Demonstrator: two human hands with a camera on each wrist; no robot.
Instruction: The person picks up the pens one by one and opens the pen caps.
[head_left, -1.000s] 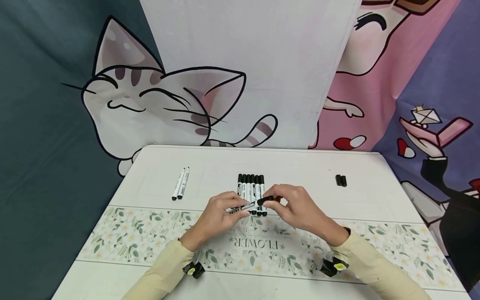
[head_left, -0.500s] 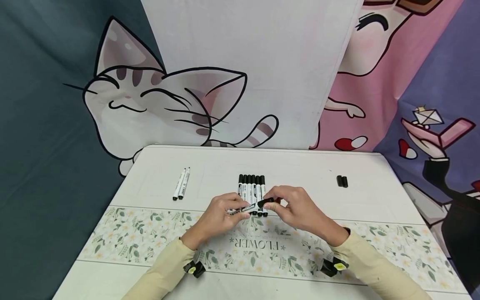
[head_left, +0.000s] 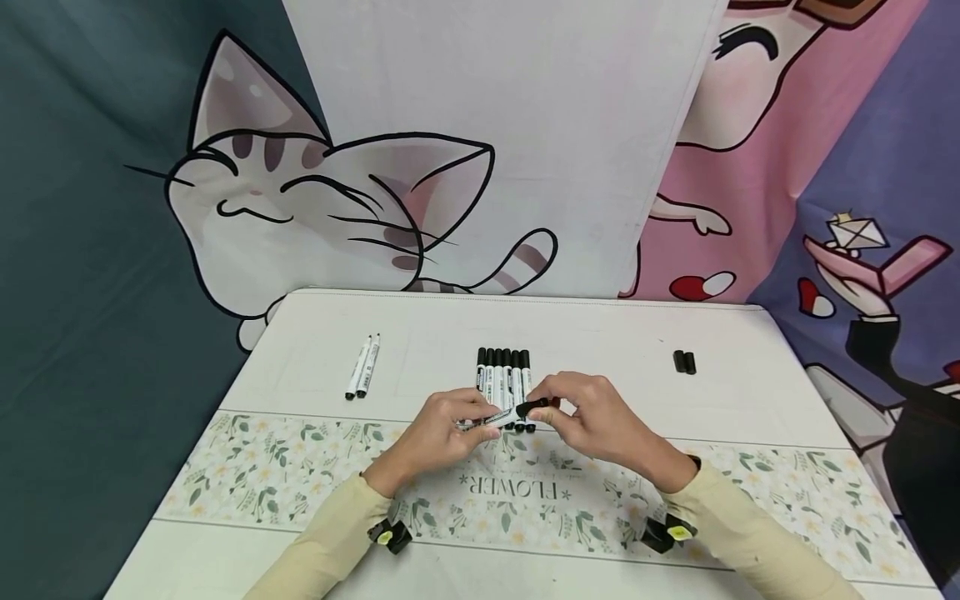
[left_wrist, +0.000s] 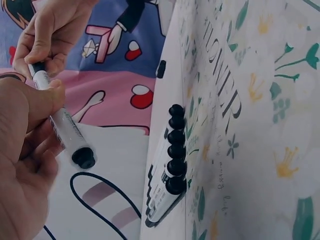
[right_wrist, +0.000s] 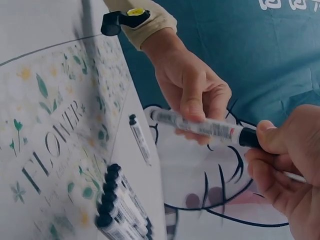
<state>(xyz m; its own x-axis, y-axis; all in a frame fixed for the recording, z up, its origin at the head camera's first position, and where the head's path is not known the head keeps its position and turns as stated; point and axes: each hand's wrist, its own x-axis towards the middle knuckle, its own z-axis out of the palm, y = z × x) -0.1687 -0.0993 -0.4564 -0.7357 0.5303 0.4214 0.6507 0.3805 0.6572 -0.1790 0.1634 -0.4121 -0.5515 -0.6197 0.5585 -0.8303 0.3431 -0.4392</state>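
Above the table, a white whiteboard marker [head_left: 501, 418] with a black cap [head_left: 531, 407] is held between both hands. My left hand [head_left: 441, 427] pinches its white barrel between thumb and fingers. At the other end, my right hand [head_left: 596, 415] grips the black cap, which sits on the marker in the right wrist view. The barrel's black end plug [left_wrist: 84, 157] points out past the left fingers in the left wrist view. Just beyond the hands lies a row of several capped markers [head_left: 502, 379], side by side with caps pointing away; the hands partly cover their lower ends.
Two uncapped markers [head_left: 363, 367] lie together at the table's left, tips away. Two loose black caps [head_left: 684, 362] stand apart at the right. The white table [head_left: 600, 333] carries a floral band with the word FLOWER [head_left: 513, 487]. Printed cartoon cloth [head_left: 600, 150] hangs behind its far edge.
The held marker has turned slightly, so its printed label shows less, and it sits a touch lower. Both hands keep their grip; the things on the table have not moved.
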